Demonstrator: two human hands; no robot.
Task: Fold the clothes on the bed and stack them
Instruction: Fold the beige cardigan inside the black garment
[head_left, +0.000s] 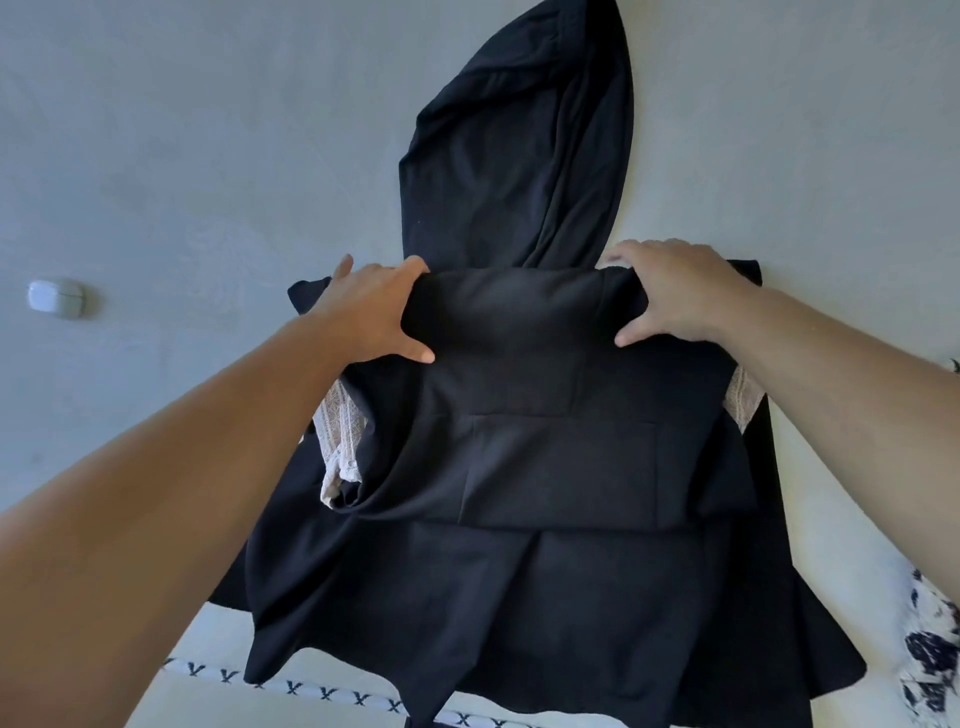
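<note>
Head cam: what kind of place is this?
Likely a bedroom. A grey bedsheet covers the whole surface, black clothes lie spread on it, and a folded black garment sits on a stack. A small white case lies on the sheet.

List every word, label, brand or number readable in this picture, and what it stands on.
None can be read.
Small white case on the grey bedsheet: no visible marking.
White trim at the bed's near edge: a row of dark X-shaped marks, pattern rather than text.
Black garment: no label showing.
</note>
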